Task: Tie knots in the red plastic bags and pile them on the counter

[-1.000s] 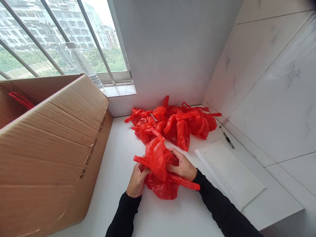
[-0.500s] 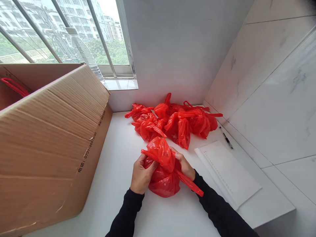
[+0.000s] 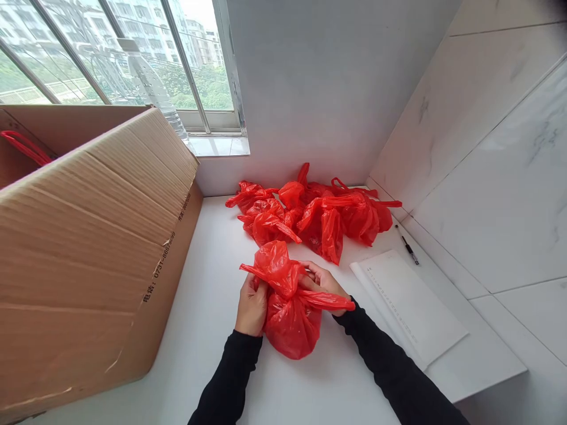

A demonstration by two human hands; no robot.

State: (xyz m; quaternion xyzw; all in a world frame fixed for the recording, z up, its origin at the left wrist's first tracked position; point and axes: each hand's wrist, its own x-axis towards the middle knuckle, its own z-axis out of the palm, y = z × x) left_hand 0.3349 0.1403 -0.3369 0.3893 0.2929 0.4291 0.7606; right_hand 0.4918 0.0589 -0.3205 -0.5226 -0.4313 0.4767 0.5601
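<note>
A red plastic bag (image 3: 292, 327), tied in a knot, rests on the white table (image 3: 195, 354) between my hands. My left hand (image 3: 251, 304) grips its left side, fingers and thumb closed on the plastic below the left tie end. On the right, my right hand (image 3: 322, 282) holds the bag near the knot, its fingers partly hidden behind the red plastic. One long tie end stretches to the right across my right hand. Behind it, several more tied red bags (image 3: 321, 227) lie in a heap against the wall.
A large open cardboard box (image 3: 88, 248) stands at the left, with a red strap (image 3: 26, 147) inside. Beside the window is a plastic bottle (image 3: 153, 88). White papers (image 3: 411, 307) and a black pen (image 3: 408, 248) lie at the right, near the tiled wall.
The held bag has turned, its top shifting left and its right tie end swinging up to lie more level. Both hands keep hold of it.
</note>
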